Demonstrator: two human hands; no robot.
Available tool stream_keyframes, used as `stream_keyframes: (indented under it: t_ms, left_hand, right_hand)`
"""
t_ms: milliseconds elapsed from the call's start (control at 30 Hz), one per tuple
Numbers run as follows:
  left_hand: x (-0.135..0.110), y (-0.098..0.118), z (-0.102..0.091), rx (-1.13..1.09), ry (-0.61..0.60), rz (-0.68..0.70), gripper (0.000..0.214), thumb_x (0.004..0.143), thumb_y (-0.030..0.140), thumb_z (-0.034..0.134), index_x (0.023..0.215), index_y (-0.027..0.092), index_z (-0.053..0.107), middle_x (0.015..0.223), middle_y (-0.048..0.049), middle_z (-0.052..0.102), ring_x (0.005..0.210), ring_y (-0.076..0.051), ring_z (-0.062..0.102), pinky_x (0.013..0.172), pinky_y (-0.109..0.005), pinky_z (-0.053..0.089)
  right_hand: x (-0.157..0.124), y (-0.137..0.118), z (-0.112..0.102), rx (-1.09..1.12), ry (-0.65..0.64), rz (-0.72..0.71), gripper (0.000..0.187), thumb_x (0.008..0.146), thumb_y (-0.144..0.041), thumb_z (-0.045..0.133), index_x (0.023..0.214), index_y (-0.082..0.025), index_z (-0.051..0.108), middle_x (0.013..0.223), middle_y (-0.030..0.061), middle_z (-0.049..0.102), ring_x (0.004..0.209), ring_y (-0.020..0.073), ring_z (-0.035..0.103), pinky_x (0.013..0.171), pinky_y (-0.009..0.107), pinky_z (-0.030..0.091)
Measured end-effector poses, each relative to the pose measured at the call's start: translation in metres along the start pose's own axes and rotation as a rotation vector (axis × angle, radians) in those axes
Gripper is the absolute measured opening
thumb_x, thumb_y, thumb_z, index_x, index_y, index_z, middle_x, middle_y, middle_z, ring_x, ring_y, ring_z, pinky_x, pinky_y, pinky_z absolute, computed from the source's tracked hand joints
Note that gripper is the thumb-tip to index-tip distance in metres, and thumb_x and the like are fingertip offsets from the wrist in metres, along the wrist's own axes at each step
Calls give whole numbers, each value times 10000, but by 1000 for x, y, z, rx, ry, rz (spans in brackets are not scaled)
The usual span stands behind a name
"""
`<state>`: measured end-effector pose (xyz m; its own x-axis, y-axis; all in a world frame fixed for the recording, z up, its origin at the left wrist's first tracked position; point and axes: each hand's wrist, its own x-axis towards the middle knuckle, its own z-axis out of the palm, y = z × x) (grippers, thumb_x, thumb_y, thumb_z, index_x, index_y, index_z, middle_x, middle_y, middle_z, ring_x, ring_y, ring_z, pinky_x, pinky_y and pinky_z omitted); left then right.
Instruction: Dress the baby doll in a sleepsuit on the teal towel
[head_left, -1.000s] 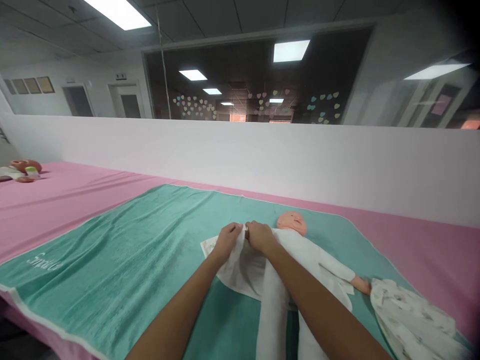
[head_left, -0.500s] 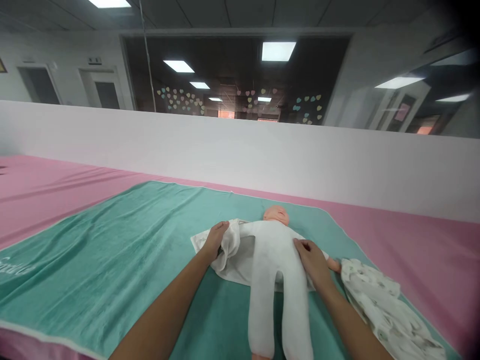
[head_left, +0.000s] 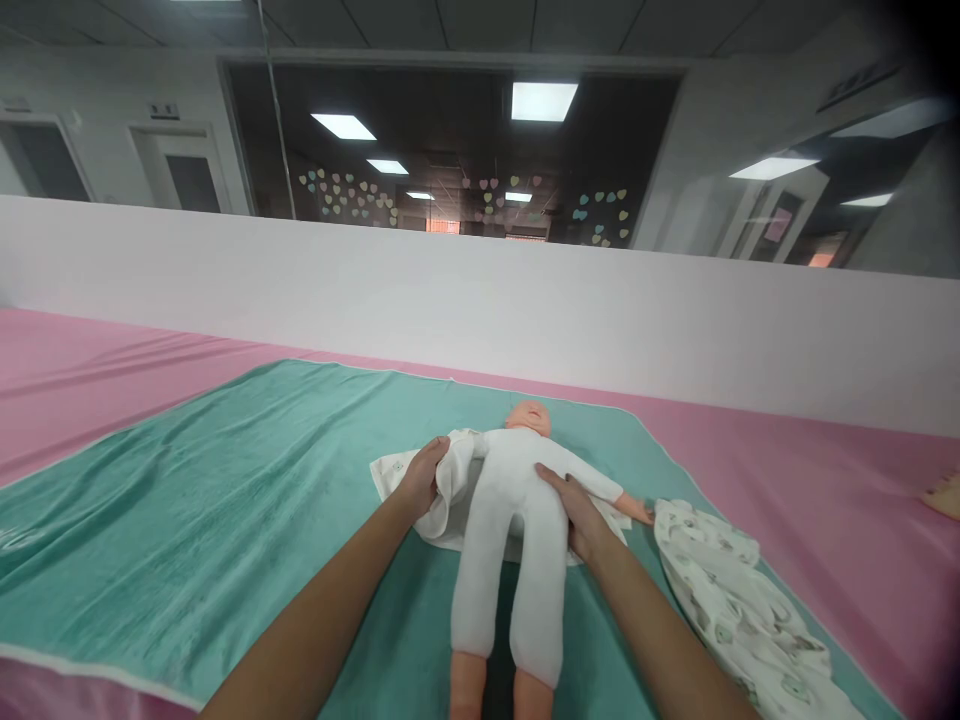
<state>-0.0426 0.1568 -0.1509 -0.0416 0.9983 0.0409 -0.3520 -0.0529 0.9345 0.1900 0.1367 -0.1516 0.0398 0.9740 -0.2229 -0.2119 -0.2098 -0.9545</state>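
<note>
A baby doll (head_left: pixel 510 520) in a white one-piece lies on its back on a teal towel (head_left: pixel 225 500), head pointing away from me. Beneath its upper body lies a white cloth (head_left: pixel 442 528). My left hand (head_left: pixel 421 478) grips a bunched part of that cloth at the doll's arm on the left side. On the doll's torso, at the right side, rests my right hand (head_left: pixel 574 510), fingers stretched flat against the white suit. The doll's bare feet show near the bottom edge.
A crumpled white patterned garment (head_left: pixel 735 605) lies on the towel right of the doll. A pink sheet (head_left: pixel 825 500) covers the long surface under the towel. A low white partition (head_left: pixel 525 310) runs along the far side, with dark glass above it.
My right hand left the cloth by the doll's shoulder and moved to its torso on the right. The left hand kept its hold on the cloth. The view shifted right and down, and the doll's legs now show.
</note>
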Motion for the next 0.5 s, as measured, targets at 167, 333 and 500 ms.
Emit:
stream_keyframes:
  t_ms: [167,333,500]
  left_hand:
    - [8,7,8,-20,-28,14,321,686,472,606,760,179,500,685,22,526,633,-122,515,605,-232,422]
    - [32,30,15,61,41,74,278,693,442,580,747,193,469,694,19,519,648,-129,514,618,-238,418]
    - [31,47,30,258,14,40,294,698,415,613,622,183,448,574,38,429,525,-97,396,492,-218,320]
  right_hand:
    - [4,4,15,-48,-30,-25,706,628,-450,724,1202,-202,396,1171,123,586,911,229,643,698,352,571]
    - [7,0,29,-142,-195,-79,584,630,-411,726,1113,-184,490,1101,106,617,899,214,638,735,347,551]
    - [18,2,34,-180,-238,-99,528,672,-478,662,1094,-187,534,1064,99,632,943,236,619,759,363,537]
